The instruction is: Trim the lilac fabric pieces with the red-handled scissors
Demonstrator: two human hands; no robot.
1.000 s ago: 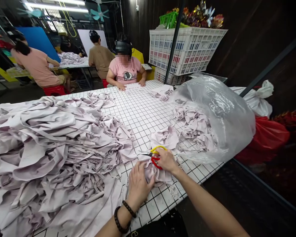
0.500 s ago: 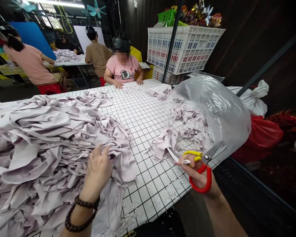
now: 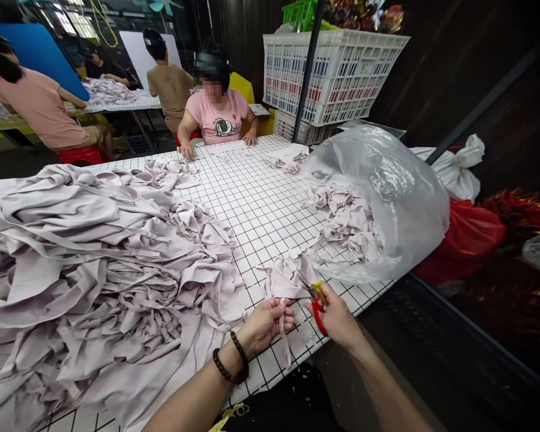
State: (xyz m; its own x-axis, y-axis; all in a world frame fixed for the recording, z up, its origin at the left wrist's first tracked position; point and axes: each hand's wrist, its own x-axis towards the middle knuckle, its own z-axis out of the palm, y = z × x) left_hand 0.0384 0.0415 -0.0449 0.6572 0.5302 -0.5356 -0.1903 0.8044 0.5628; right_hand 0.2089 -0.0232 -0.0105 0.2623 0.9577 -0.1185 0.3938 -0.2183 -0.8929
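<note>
Near the front edge of the grid-patterned table, my left hand (image 3: 270,321) pinches a thin pale fabric strip (image 3: 284,336), whose end hangs below the fingers. The strip leads up to a crumpled pale lilac fabric piece (image 3: 285,275) lying on the table. My right hand (image 3: 337,315) is closed on scissors (image 3: 318,307) with red and yellow handles. Their blades point up and left over the right part of that piece. Whether the blades touch the cloth I cannot tell. A large heap of the same fabric (image 3: 94,258) lies left of my left hand.
A clear plastic bag (image 3: 382,174) with fabric pieces (image 3: 346,222) at its mouth lies on the right. Small scraps dot the table (image 3: 234,204). Across it sits a person in a pink shirt (image 3: 220,117). White crates (image 3: 333,75) and a dark pole (image 3: 305,78) stand behind.
My left hand has moved right from the heap and now pinches the strip. My right hand has drawn left, turning the scissors toward the fabric piece. The person opposite has moved one hand outward.
</note>
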